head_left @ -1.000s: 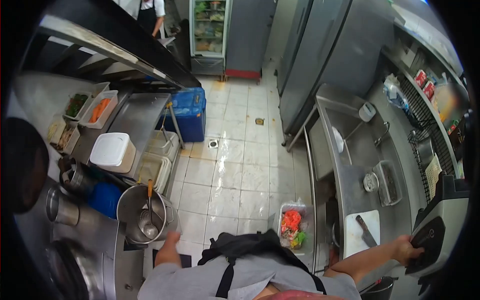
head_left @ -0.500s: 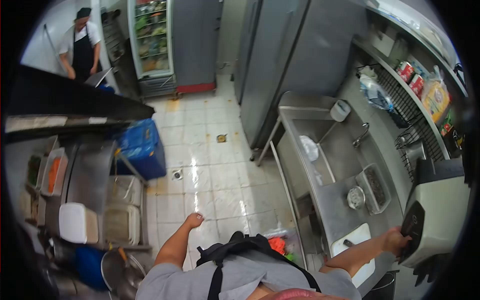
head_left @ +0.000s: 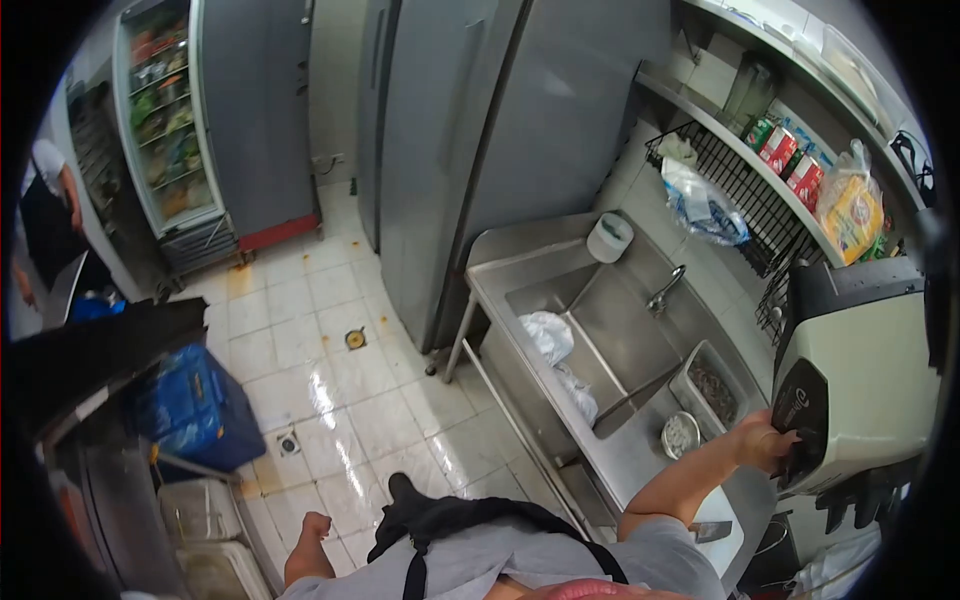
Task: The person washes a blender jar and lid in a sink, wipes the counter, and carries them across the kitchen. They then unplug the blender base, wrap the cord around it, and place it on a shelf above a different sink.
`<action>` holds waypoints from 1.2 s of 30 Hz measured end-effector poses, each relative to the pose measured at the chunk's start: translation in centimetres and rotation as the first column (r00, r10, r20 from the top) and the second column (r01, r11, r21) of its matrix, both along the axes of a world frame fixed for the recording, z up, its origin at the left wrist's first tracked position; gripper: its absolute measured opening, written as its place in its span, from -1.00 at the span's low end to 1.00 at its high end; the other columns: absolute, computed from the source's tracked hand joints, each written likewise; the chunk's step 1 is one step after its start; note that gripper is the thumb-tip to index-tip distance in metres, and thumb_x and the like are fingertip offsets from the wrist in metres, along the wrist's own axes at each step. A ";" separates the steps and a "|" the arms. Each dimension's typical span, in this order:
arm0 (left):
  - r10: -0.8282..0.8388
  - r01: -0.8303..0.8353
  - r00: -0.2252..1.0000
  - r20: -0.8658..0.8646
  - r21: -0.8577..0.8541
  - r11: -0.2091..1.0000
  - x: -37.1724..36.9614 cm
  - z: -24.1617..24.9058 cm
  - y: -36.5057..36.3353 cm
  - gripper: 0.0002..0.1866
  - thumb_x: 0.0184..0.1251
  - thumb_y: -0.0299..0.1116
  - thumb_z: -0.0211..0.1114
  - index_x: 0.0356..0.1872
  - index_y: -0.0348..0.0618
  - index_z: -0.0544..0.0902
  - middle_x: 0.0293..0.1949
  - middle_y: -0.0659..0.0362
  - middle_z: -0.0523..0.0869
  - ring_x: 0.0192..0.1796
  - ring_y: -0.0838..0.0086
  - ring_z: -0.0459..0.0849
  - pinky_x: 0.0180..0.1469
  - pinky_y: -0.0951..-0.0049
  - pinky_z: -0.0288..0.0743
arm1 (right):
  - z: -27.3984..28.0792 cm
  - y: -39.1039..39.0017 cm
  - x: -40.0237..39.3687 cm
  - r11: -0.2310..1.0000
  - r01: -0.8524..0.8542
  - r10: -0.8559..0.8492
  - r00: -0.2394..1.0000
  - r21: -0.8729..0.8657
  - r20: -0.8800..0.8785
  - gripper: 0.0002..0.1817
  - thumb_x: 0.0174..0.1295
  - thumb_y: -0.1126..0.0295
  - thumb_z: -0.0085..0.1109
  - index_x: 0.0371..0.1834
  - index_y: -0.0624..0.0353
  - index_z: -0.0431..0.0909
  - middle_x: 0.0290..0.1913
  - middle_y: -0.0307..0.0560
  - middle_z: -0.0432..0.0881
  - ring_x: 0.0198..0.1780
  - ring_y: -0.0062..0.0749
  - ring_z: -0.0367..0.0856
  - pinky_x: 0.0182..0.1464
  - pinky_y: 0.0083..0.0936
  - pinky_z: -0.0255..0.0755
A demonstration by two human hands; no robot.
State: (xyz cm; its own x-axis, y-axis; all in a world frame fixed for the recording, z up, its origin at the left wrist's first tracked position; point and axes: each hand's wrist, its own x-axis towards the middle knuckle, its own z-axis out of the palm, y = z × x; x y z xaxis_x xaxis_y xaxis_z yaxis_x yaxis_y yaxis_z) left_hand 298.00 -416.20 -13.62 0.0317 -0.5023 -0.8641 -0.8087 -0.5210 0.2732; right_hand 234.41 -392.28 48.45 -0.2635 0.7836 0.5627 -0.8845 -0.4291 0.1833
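My right hand (head_left: 766, 444) reaches to the dark front of a cream wall dispenser (head_left: 868, 385), its fingers curled against the lower front edge. What those fingers hold, if anything, is hidden. My left hand (head_left: 316, 525) hangs low over the tiled floor, fingers curled in, with nothing visible in it. Below my right forearm lies a white cutting board (head_left: 722, 533) with a broad metal blade (head_left: 711, 531) on it. Beside that arm, on the steel counter, are a small bowl of white pieces (head_left: 682, 436) and a clear tub with dark contents (head_left: 712, 388).
A steel sink (head_left: 640, 340) holds white plastic bags (head_left: 548, 338). Shelves (head_left: 740, 150) with packets hang above it. Tall grey cabinets (head_left: 450, 150) stand behind. At left are a blue bin (head_left: 195, 405) and a glass-door fridge (head_left: 165, 110). A person in a dark apron (head_left: 55, 215) stands far left.
My view has turned right, so the room has shifted left. My left hand has dropped lower and left in view. My right hand stays at the dispenser.
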 end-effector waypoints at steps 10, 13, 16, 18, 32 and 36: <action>-0.881 0.113 0.111 -0.459 -0.875 0.470 -46.9 39.8 -22.5 -0.42 0.26 -0.17 0.35 0.25 -0.17 0.45 0.09 -0.04 0.62 0.10 0.17 0.62 0.15 0.27 0.49 | -2.6 -5.5 -4.5 0.903 0.383 -0.390 0.921 0.194 -0.002 -0.35 0.03 0.05 0.48 0.22 -0.12 0.48 0.25 -0.21 0.52 0.24 -0.21 0.48 0.32 -0.09 0.32; -0.973 -0.289 -0.230 0.006 -0.955 0.062 -54.9 57.0 -21.0 -0.14 0.08 -0.17 0.49 0.38 -0.24 0.26 0.31 -0.10 0.39 0.34 0.06 0.38 0.34 0.15 0.28 | -2.9 -8.5 -7.3 0.926 0.321 -0.323 0.946 0.200 -0.023 -0.36 -0.03 0.13 0.54 0.16 -0.04 0.50 0.18 -0.20 0.56 0.14 -0.22 0.54 0.23 -0.14 0.42; -0.883 -0.615 -0.398 0.250 -0.787 0.055 -60.8 66.4 -18.0 0.15 -0.22 -0.02 0.58 0.45 -0.19 0.16 0.41 -0.13 0.21 0.36 -0.10 0.28 0.36 0.05 0.22 | -3.0 -10.5 -11.6 0.923 0.322 -0.338 0.940 0.209 0.046 -0.36 0.04 0.15 0.49 0.21 -0.04 0.46 0.23 -0.22 0.52 0.19 -0.20 0.50 0.25 -0.15 0.39; -0.843 -0.716 -0.422 0.333 -0.693 0.084 -64.3 70.3 -16.4 0.28 -0.40 0.03 0.61 0.46 -0.23 0.12 0.43 -0.19 0.14 0.39 -0.13 0.23 0.38 0.01 0.18 | -2.5 -11.3 -14.7 0.905 0.349 -0.366 0.930 0.246 0.029 -0.37 0.06 0.16 0.48 0.21 -0.03 0.46 0.23 -0.20 0.52 0.19 -0.20 0.50 0.25 -0.15 0.39; -0.943 -0.857 -0.317 0.099 -0.455 0.240 -84.6 77.5 -23.6 0.25 -0.23 -0.19 0.70 0.44 -0.40 0.02 0.14 -0.07 0.57 0.11 0.25 0.62 0.16 0.33 0.50 | 14.1 -26.2 -24.6 0.702 0.238 -0.375 0.925 0.672 0.065 -0.51 -0.05 0.67 0.44 0.01 0.38 0.51 -0.01 -0.02 0.61 -0.02 -0.36 0.60 0.08 -0.43 0.47; -0.892 -0.792 -0.449 -0.043 -0.443 0.420 -88.3 78.8 -27.3 0.10 -0.10 -0.28 0.63 0.39 -0.46 0.08 0.11 -0.07 0.58 0.09 0.35 0.63 0.14 0.38 0.51 | 19.5 -31.5 -24.7 0.561 0.187 -0.327 0.945 0.806 0.008 -0.53 -0.04 0.60 0.42 0.00 0.35 0.53 -0.10 -0.12 0.65 -0.11 -0.49 0.61 0.04 -0.56 0.46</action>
